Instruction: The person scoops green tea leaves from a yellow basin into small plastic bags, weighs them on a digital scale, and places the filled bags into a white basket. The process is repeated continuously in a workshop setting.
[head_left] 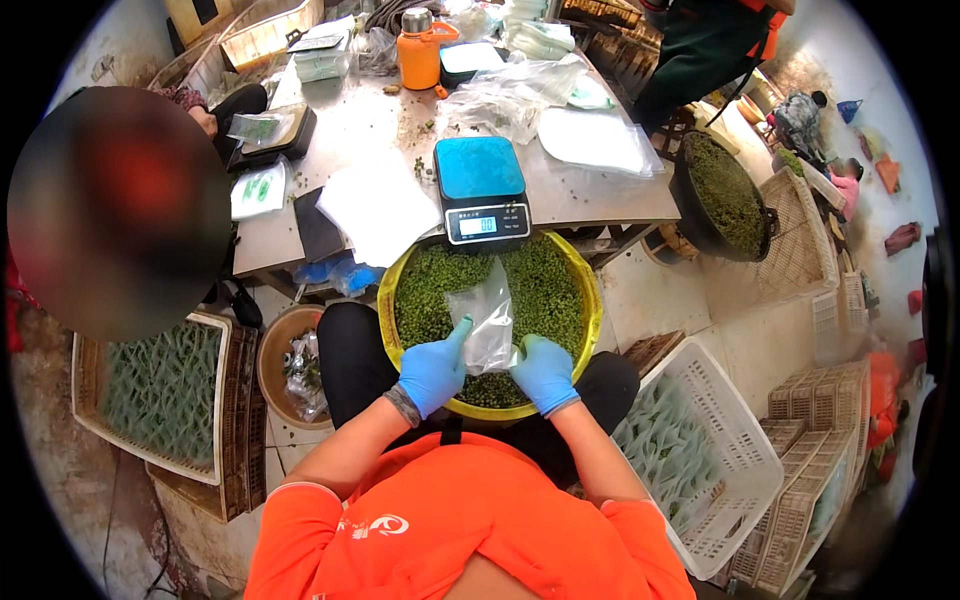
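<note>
Over a round yellow-rimmed tub [592,300] full of small green berries [545,275], I hold a clear plastic bag [490,318]. My left hand [434,374], in a blue glove, grips the bag's left side with its thumb pointing up. On the other side, my right hand [545,372], gloved in blue too, pinches the bag's near right corner. The bag looks flat, and berries show through and around it. Just beyond the tub, a digital scale [480,172] with a blue pan stands at the table's edge, nothing on its pan.
White sheets [378,208] and an orange flask [419,55] are on the metal table [590,200]. Crates of filled bags [165,385] stand left, and a white crate [740,450] right. A bucket [285,350] sits left. A large pan [722,195] holds more berries. Other people are nearby.
</note>
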